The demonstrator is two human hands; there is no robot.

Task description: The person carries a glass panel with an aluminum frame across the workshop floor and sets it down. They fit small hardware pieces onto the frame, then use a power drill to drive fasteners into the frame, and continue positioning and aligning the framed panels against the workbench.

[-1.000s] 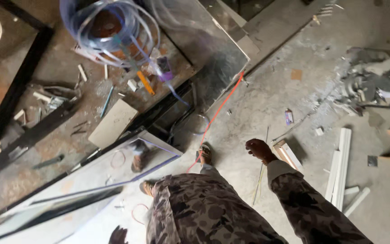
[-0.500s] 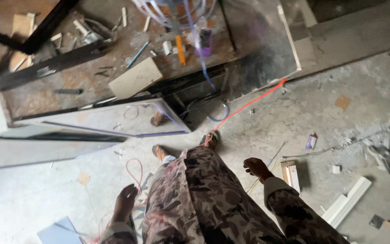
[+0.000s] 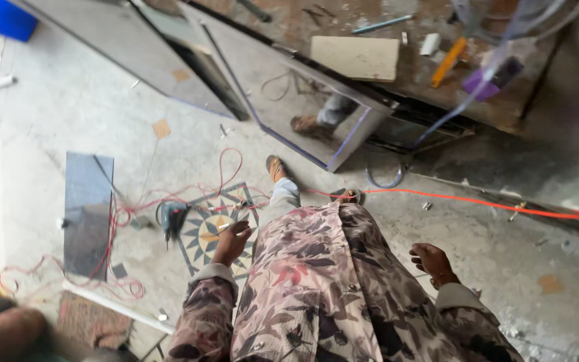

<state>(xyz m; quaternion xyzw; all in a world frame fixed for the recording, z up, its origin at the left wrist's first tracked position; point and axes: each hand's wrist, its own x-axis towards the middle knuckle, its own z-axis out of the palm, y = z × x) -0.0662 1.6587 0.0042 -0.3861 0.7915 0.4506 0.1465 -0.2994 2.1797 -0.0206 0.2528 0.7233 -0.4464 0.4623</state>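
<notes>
My left hand (image 3: 231, 240) pinched 1 thin, light, stiff pencil-like stick (image 3: 234, 225) mid-shaft at 9 o'clock above the patterned tile (image 3: 202, 234), while my right hand (image 3: 431, 261) hung loosely curled, empty, at 3 o'clock.

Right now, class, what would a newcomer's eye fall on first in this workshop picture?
Probably the bright orange cord running across the concrete floor at right, and the tangled red wire at left beside a patterned star tile. Near the top, a mirror panel leans against the cluttered workbench.
</notes>
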